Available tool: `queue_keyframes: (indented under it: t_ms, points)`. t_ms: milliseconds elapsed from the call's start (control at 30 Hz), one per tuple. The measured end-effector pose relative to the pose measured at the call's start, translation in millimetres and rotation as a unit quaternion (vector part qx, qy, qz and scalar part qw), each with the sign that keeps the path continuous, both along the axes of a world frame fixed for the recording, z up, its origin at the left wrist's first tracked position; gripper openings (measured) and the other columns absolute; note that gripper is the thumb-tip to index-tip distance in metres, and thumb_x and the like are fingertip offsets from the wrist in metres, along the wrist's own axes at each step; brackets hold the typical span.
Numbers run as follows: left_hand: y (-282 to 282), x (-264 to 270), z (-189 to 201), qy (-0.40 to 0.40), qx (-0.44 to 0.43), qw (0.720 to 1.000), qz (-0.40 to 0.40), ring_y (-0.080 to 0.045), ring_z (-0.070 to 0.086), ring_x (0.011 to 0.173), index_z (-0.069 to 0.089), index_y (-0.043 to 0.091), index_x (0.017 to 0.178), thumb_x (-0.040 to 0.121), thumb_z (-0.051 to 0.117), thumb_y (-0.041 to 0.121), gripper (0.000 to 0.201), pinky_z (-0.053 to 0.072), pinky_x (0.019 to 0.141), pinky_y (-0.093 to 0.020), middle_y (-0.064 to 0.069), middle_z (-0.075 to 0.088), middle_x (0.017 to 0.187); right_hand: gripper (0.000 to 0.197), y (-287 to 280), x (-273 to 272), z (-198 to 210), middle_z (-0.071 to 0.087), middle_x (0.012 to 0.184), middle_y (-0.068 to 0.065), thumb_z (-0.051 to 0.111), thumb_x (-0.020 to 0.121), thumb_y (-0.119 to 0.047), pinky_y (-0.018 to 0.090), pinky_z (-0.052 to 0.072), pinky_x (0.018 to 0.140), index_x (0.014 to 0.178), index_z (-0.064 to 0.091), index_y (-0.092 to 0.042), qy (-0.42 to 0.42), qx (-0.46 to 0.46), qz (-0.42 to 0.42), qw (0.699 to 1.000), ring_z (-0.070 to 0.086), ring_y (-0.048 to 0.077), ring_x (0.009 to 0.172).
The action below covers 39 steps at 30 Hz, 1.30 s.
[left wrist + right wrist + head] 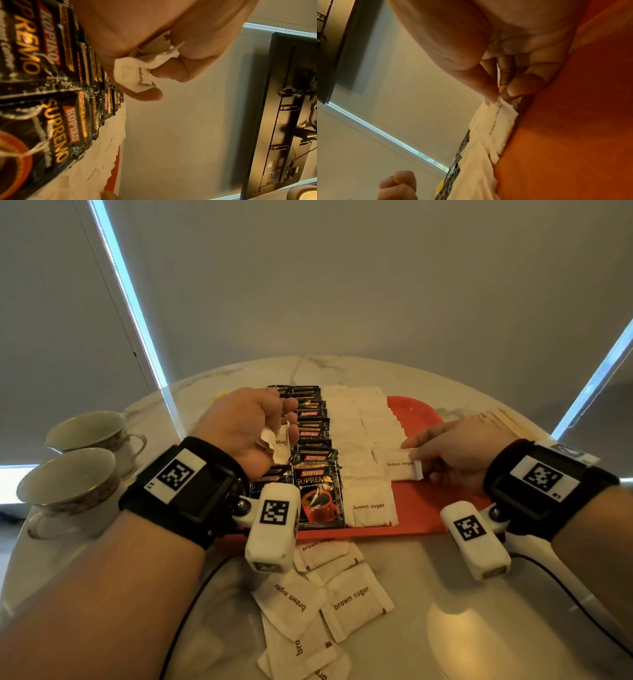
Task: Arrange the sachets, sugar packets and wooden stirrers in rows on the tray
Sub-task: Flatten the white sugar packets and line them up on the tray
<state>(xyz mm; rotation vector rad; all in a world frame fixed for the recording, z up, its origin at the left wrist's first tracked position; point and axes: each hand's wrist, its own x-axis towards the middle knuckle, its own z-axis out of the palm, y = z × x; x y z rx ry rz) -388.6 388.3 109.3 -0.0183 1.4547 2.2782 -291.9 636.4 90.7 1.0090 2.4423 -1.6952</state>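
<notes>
Loose sugar packets (322, 597) on marble table (445, 611), grey blinds (342, 285) behind

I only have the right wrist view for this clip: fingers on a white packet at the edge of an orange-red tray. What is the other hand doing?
Observer: The left hand holds a few crumpled brown sugar packets above the coffee sachets.
Operator: Are any packets still off the tray?
Observer: Yes, a loose pile of brown sugar packets lies on the table in front of the tray.
Operator: And the stirrers?
Observer: The wooden stirrers lie on the table beyond the right hand, not on the tray.
</notes>
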Motion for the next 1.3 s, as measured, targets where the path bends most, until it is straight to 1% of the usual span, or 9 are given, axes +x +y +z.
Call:
queue_keyframes:
  t_ms: [100,267,433,567,700,833,1000,1200,1300]
  points:
    - [0.5,-0.4,-0.4,0.002,0.010,1.000,-0.004,-0.022,0.056,0.075,0.051,0.012,0.098,0.056,0.037,-0.014,0.052,0.051,0.049,-0.028,-0.013,0.061,0.098,0.015,1.4,0.6,-1.0,0.064,0.080,0.012,0.066,0.093,0.001,0.028,0.046,0.053,0.101,0.072,-0.010,0.024,0.004,-0.023,0.999,0.053,0.018,0.061]
    - [1.4,-1.1,-1.9,0.016,0.008,1.000,-0.010,-0.022,0.057,0.077,0.052,0.012,0.092,0.053,0.037,-0.014,0.049,0.053,0.050,-0.027,-0.013,0.062,0.099,0.008,-3.5,1.9,3.1,0.064,0.086,0.013,0.067,0.091,-0.002,0.030,0.048,0.054,0.089,0.072,-0.008,0.085,0.017,-0.028,0.996,0.054,0.018,0.065]
    - [6.6,0.7,-6.4,0.033,0.005,0.999,-0.010,-0.024,0.064,0.081,0.054,0.013,0.087,0.078,0.025,-0.025,0.048,0.061,0.057,-0.030,-0.010,0.064,0.094,0.008,-16.4,3.9,3.8,0.060,0.080,0.015,0.060,0.097,-0.001,0.031,0.052,0.061,0.103,0.065,0.001,0.066,-0.036,0.007,0.997,0.058,0.020,0.064]
    - [9.9,1.0,-8.0,0.051,0.051,0.997,-0.030,-0.032,0.076,0.100,0.057,0.012,0.092,0.082,0.026,-0.030,0.053,0.064,0.078,-0.039,-0.013,0.070,0.100,0.006,-23.5,1.4,14.3,0.062,0.079,0.012,0.062,0.097,-0.004,0.031,0.051,0.061,0.099,0.066,-0.001,0.114,-0.050,0.012,0.992,0.059,0.019,0.063]
    - [13.4,5.2,-8.3,0.083,0.086,0.992,-0.050,-0.035,0.074,0.112,0.058,0.011,0.101,0.085,0.029,-0.031,0.053,0.058,0.096,-0.043,-0.018,0.072,0.116,0.020,-51.2,-6.8,27.6,0.062,0.076,0.007,0.070,0.094,-0.025,0.030,0.048,0.063,0.098,0.067,-0.005,0.130,-0.111,0.115,0.979,0.059,0.017,0.066]
    - [13.4,8.3,-8.8,0.107,0.104,0.987,-0.066,-0.031,0.071,0.120,0.056,0.011,0.115,0.088,0.030,-0.029,0.056,0.061,0.093,-0.048,-0.019,0.070,0.132,0.022,-77.3,-21.2,24.6,0.071,0.085,0.006,0.075,0.091,-0.030,0.035,0.055,0.073,0.097,0.073,-0.010,0.123,-0.100,0.206,0.966,0.065,0.019,0.076]
    - [11.1,9.3,-6.4,0.128,0.106,0.984,-0.067,-0.037,0.069,0.122,0.059,0.009,0.111,0.080,0.027,-0.035,0.062,0.061,0.093,-0.053,-0.020,0.069,0.132,0.010,-82.0,-33.2,15.2,0.072,0.084,0.009,0.070,0.095,-0.014,0.032,0.058,0.067,0.098,0.069,-0.005,0.234,-0.154,0.124,0.952,0.066,0.021,0.074]
    - [10.5,4.6,-8.7,0.148,-0.013,0.988,-0.041,-0.032,0.076,0.089,0.068,0.005,0.103,0.085,0.038,-0.029,0.048,0.064,0.067,-0.040,-0.014,0.076,0.099,0.010,-73.5,-30.6,12.5,0.076,0.088,0.011,0.064,0.096,-0.008,0.033,0.062,0.071,0.103,0.070,-0.002,0.269,-0.205,0.108,0.935,0.072,0.020,0.076]
    - [8.3,3.1,-7.2,0.136,-0.058,0.988,-0.040,-0.020,0.061,0.065,0.069,0.006,0.102,0.100,0.044,-0.008,0.029,0.049,0.050,-0.030,-0.008,0.071,0.084,0.011,-73.6,-28.6,12.7,0.075,0.089,0.012,0.063,0.097,-0.008,0.035,0.063,0.072,0.100,0.072,-0.003,0.276,-0.210,0.119,0.930,0.073,0.021,0.078]
